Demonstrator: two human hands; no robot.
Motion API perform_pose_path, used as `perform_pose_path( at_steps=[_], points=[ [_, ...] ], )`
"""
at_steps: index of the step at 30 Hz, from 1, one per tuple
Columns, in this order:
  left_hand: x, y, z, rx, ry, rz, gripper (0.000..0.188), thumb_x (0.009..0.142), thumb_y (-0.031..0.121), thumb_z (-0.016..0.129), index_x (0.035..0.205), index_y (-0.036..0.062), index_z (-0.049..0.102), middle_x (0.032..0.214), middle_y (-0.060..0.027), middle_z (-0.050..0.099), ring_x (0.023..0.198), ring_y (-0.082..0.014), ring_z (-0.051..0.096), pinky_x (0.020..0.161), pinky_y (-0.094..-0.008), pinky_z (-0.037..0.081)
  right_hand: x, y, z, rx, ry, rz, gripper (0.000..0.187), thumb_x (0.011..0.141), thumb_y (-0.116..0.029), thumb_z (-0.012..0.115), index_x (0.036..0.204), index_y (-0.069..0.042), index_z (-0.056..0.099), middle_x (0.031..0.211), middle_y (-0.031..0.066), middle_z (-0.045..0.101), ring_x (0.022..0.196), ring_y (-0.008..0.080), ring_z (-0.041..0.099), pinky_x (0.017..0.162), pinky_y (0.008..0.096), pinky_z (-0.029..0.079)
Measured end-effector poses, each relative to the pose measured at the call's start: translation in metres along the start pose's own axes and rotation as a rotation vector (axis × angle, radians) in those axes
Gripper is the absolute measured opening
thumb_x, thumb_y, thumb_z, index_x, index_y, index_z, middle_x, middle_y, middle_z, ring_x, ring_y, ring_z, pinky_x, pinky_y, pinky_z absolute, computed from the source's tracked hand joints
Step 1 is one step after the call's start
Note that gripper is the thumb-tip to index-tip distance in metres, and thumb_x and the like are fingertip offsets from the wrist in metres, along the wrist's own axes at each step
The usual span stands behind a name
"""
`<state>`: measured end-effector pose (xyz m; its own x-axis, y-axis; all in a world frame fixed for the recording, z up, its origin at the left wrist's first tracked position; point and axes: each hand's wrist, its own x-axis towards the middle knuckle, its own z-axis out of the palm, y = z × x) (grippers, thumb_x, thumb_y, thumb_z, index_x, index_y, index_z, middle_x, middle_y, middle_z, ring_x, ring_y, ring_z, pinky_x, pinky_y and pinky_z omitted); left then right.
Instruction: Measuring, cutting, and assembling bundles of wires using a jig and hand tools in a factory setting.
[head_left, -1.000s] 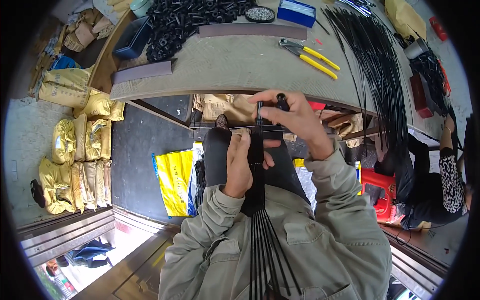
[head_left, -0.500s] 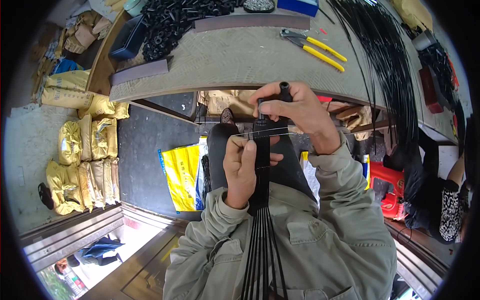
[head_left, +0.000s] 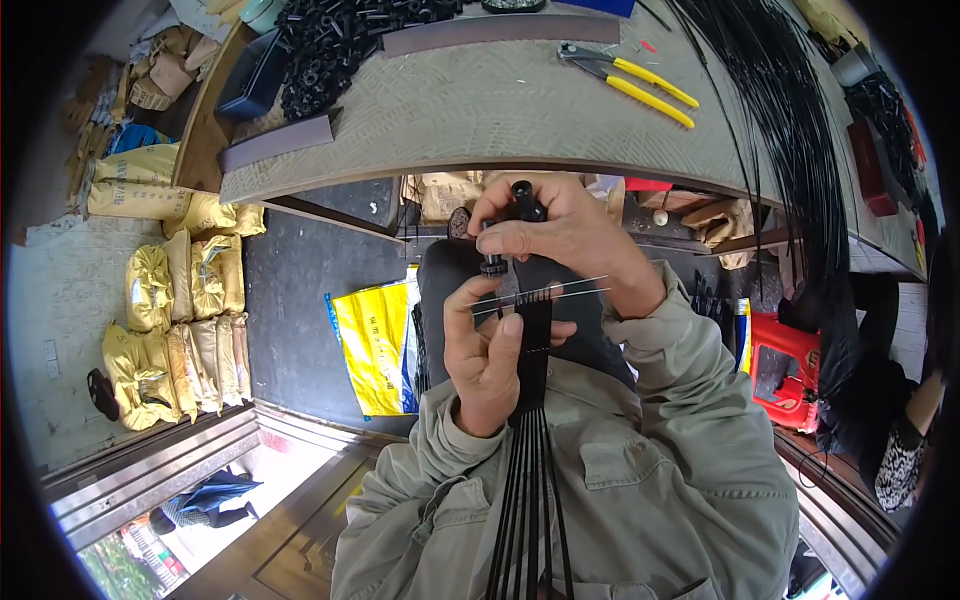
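Observation:
My left hand is closed around a flat bundle of thin black rods in front of my chest. Below the hand the rods fan out over my jacket. Thin pale wire crosses the bundle's upper end, close to my left thumb and forefinger. Just above, my right hand grips black tubular plastic fittings; one with a ribbed collar points down at my left forefinger. Another black tube end sticks up between the right fingers. Whether these are joined is hidden.
Ahead is a bench bearing yellow-handled pliers, a pile of black fittings and long black rods. Yellow sacks stand at left. A red stool and another person's arm are at right.
My right hand has moved left with the fittings, lifting the ribbed collar off the bundle's top end. The rod ends and wire now show, the bundle sitting slightly lower and further right.

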<state>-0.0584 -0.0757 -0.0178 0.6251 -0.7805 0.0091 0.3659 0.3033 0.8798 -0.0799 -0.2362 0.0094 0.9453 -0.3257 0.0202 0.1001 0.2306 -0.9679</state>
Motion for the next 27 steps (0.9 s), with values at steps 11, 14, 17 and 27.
perform_pose_path(
  at_steps=[11, 14, 17, 27],
  points=[
    [-0.004, 0.001, 0.001, -0.102, -0.015, -0.01, 0.037, 0.091, 0.001, 0.039, 0.123, 0.0027, 0.021, 0.107, -0.0287, 0.055, 0.082, -0.0318, 0.064, 0.073, -0.0364, 0.054, 0.003, -0.004, 0.003, -0.069, -0.092, 0.046, 0.015, 0.074, -0.012, 0.069, 0.078, -0.004, 0.057, 0.071, -0.0023, 0.053, 0.055, 0.0034, 0.045, 0.05, 0.0187, 0.035],
    [0.0, 0.0, 0.0, -0.105, -0.004, -0.022, 0.032, 0.091, 0.001, 0.04, 0.118, 0.0031, 0.023, 0.106, -0.0283, 0.055, 0.082, -0.0315, 0.064, 0.073, -0.0361, 0.054, 0.005, -0.004, 0.003, -0.088, -0.106, 0.044, 0.016, 0.074, -0.012, 0.07, 0.078, -0.004, 0.057, 0.071, -0.0021, 0.053, 0.055, 0.0032, 0.045, 0.049, 0.0186, 0.035],
    [0.004, 0.003, -0.001, -0.103, 0.001, -0.053, 0.026, 0.091, 0.002, 0.04, 0.113, 0.0034, 0.024, 0.105, -0.028, 0.055, 0.082, -0.0312, 0.064, 0.073, -0.0357, 0.054, 0.005, -0.001, 0.004, -0.088, -0.122, 0.033, 0.017, 0.073, -0.013, 0.07, 0.078, -0.004, 0.057, 0.071, -0.002, 0.053, 0.056, 0.0031, 0.045, 0.049, 0.0184, 0.035],
    [0.002, 0.002, -0.006, -0.076, -0.029, -0.064, 0.02, 0.092, 0.005, 0.041, 0.105, 0.0039, 0.026, 0.103, -0.0277, 0.056, 0.082, -0.0304, 0.064, 0.07, -0.035, 0.054, -0.002, 0.002, 0.004, -0.076, -0.165, 0.024, 0.019, 0.073, -0.014, 0.071, 0.078, -0.004, 0.055, 0.072, -0.0018, 0.055, 0.067, 0.0052, 0.049, 0.06, 0.021, 0.039]
  ],
)
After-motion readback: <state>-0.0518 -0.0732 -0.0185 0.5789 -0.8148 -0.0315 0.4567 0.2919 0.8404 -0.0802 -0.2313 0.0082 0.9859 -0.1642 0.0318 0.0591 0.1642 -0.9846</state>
